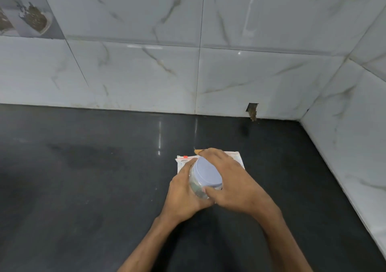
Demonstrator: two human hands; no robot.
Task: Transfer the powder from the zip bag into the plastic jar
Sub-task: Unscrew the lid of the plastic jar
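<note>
A clear plastic jar (195, 185) with a pale lavender lid (206, 172) is held tilted above the black counter. My left hand (183, 192) grips the jar's body from the left and below. My right hand (231, 179) wraps over the lid, thumb on its near rim and fingers curled round its far side. Behind the hands a white zip bag (235, 156) with a red mark lies flat on the counter, mostly hidden by the hands and the jar. What is inside the jar is unclear.
The glossy black counter (94, 188) stretches to the left and toward me. Grey marble-patterned wall tiles (146, 73) close it off at the back and on the right (344, 136). A small broken hole (252, 111) marks the back wall's base.
</note>
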